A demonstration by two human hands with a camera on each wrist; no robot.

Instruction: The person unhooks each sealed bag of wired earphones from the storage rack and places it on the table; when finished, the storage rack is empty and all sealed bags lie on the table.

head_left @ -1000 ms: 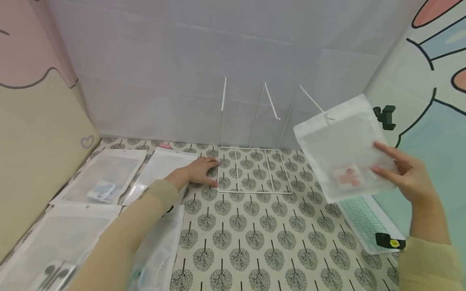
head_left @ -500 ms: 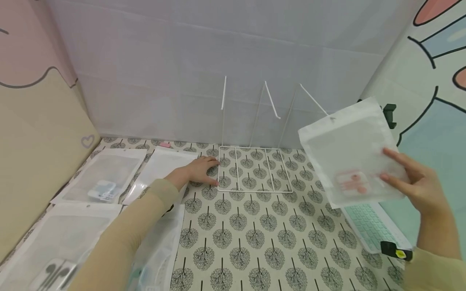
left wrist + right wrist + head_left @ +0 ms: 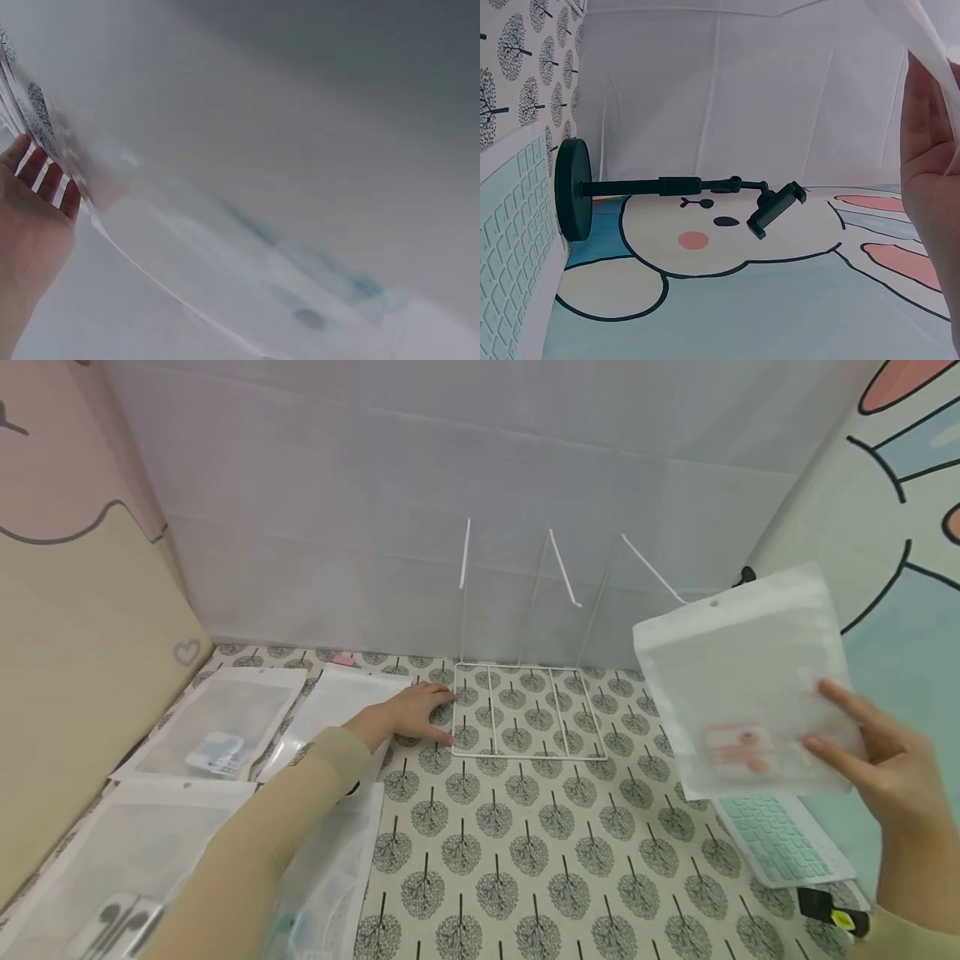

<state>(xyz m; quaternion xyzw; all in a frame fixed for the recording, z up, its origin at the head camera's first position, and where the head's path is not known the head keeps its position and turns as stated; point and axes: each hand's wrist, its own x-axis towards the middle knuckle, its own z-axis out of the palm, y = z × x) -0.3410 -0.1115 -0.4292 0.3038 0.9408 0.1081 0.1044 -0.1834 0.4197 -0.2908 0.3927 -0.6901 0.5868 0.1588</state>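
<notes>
My right hand (image 3: 892, 760) pinches the right edge of a frosted white zip pouch (image 3: 757, 668), holding it up and tilted above the table. Pink earphones (image 3: 742, 750) show through its lower part. The pouch's hang hole lies just right of the tip of the right-hand hook (image 3: 651, 566) on a white wire display rack (image 3: 528, 757). At the rack's base, my left hand (image 3: 416, 710) touches the left rod with spread thumb and fingers. In the right wrist view, part of the right hand (image 3: 930, 157) appears beside the pouch's edge.
Several frosted pouches lie at the left, including one with a blue item (image 3: 217, 752) and one with dark earphones (image 3: 120, 922). A mint keyboard (image 3: 780, 839) sits beneath the raised pouch. A black phone stand (image 3: 679, 187) stands by the right wall.
The pouch has moved right, off the right-hand hook, whose tip overlapped its top edge a second ago. My right hand moved with it; the left hand stayed at the rack's base.
</notes>
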